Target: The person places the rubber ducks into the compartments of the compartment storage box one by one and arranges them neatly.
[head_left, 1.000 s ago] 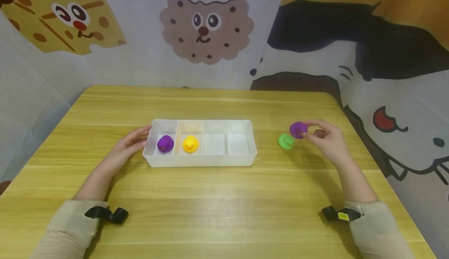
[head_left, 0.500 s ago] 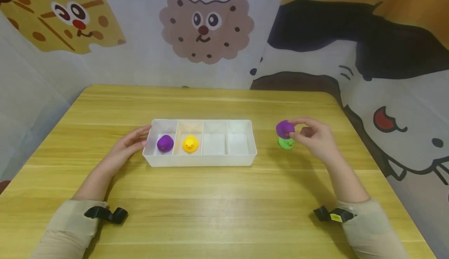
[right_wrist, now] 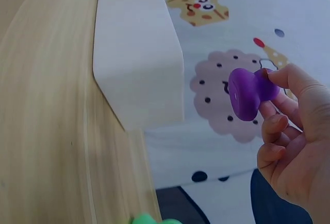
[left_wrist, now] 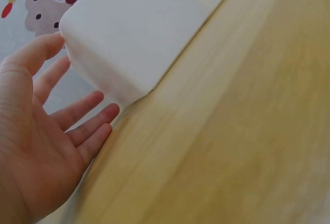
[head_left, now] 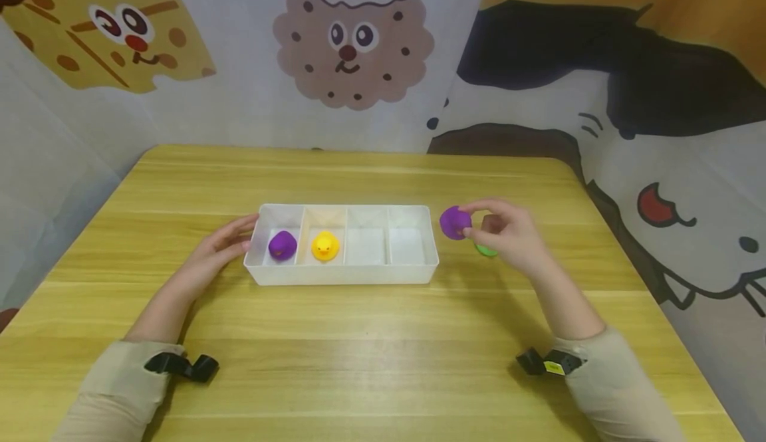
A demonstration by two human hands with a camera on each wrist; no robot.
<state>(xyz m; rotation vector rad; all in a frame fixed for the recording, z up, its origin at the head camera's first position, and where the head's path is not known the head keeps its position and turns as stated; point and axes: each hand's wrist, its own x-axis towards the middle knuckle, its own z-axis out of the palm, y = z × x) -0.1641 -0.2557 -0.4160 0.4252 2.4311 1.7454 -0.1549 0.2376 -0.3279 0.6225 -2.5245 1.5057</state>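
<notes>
A white four-sided box (head_left: pixel 341 275) with dividers stands mid-table. Its leftmost compartment holds a purple rubber duck (head_left: pixel 282 245); a yellow rubber duck (head_left: pixel 325 246) sits in the compartment beside it. My left hand (head_left: pixel 209 254) rests its fingertips against the box's left end, fingers loosely spread in the left wrist view. Between thumb and fingertips, my right hand (head_left: pixel 507 234) pinches another purple rubber duck (right_wrist: pixel 246 94), raised just off the box's right end. Mostly hidden behind that hand is a green rubber duck (head_left: pixel 486 251) on the table.
The wooden table (head_left: pixel 359 355) reaches back to a cartoon-printed curtain (head_left: pixel 239 110), which also hangs along both sides. The box's two right compartments show bare floors. Each wrist carries a black strapped device, such as the right camera (head_left: pixel 549 362).
My right hand has carried the purple rubber duck leftward, over the green one and towards the box. The left hand and the box have stayed in place.
</notes>
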